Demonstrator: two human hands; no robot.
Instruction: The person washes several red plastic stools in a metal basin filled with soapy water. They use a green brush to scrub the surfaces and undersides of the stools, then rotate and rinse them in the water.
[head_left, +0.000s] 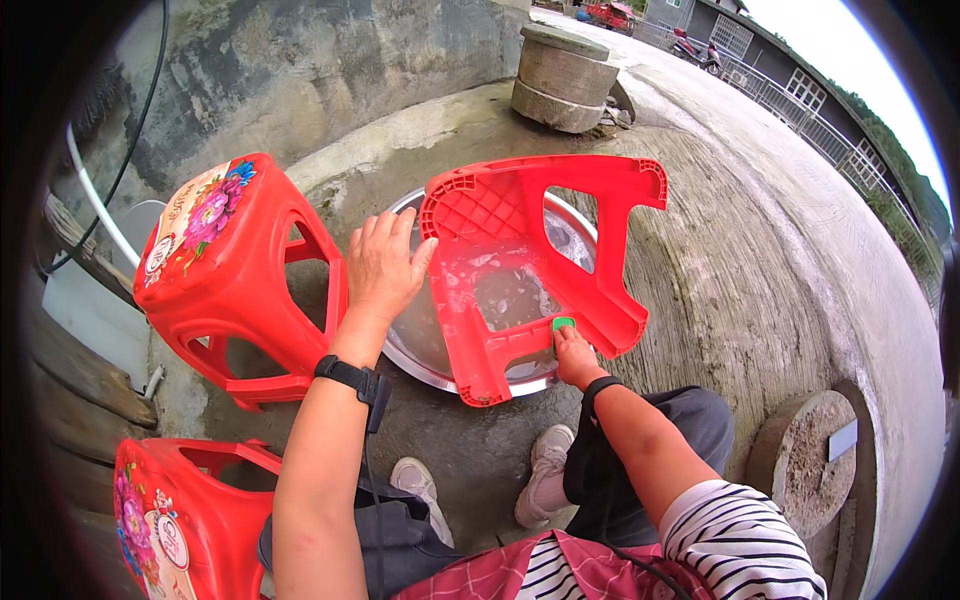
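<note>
A red plastic stool (510, 247) lies tipped over a round metal basin (420, 379) of cloudy water, its ribbed hollow underside facing me. My right hand (576, 357) holds a green scrubber (562, 324) against a lower rail of this stool; whether it is a brush or a sponge I cannot tell. At the stool's left edge is my left hand (386, 262), palm down, thumb spread from the fingers. The thumb tip overlaps the stool's edge, but firm contact is not clear.
Another red stool (240, 277) with a flower print stands left of the basin. A third one (191, 517) is nearer me at lower left. Behind stands a round concrete block (562, 82) by a wall (337, 67); a round stone (802, 461) sits at right.
</note>
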